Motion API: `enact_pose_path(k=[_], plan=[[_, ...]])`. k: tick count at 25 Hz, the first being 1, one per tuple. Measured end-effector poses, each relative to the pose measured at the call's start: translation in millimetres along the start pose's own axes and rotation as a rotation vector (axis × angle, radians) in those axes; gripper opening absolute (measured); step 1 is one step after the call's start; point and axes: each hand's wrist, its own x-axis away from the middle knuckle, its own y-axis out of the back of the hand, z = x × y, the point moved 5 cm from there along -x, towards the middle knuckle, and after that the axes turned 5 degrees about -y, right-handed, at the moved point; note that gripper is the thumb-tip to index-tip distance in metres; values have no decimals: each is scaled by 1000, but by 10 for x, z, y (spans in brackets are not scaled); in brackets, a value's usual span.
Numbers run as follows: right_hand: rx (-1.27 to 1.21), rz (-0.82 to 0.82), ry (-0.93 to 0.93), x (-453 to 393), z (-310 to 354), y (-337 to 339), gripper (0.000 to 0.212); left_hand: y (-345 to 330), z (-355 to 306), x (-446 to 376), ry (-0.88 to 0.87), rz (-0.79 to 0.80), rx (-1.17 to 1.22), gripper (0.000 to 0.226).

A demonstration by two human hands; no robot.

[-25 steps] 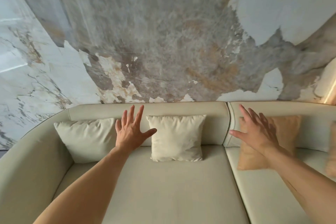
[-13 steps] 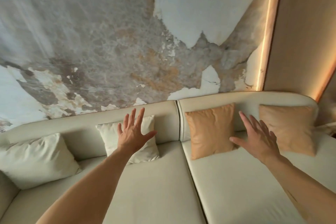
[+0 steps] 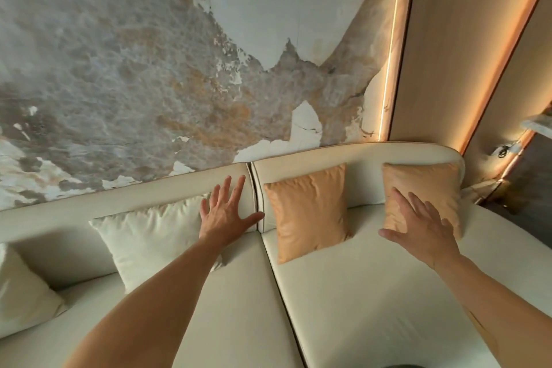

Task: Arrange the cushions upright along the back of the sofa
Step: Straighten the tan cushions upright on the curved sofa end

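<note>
Head view has swung right — two orange cushions (image 3: 309,212) now show, upright against the sofa back (image 3: 358,155). Left hand (image 3: 225,213) and right hand (image 3: 421,230) hover flat, fingers spread, holding nothing — looks nearly done.

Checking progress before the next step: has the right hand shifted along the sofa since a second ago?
Yes. The right hand has moved right along the sofa backrest, from the first orange cushion to the far-right orange cushion.
</note>
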Motion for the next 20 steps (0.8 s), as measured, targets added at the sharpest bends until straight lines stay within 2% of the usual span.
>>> enact_pose_path(k=[11,16,20], plan=[[41,51,161,-1132,459,-237,95,-174,242,-577,53,45,-102,97],[19,110,273,-1820,507,-399,98,-251,165,-667,214,22,-108,99],[-6,161,377,-2275,247,-471,97,-474,-258,-682,343,4,-92,100]])
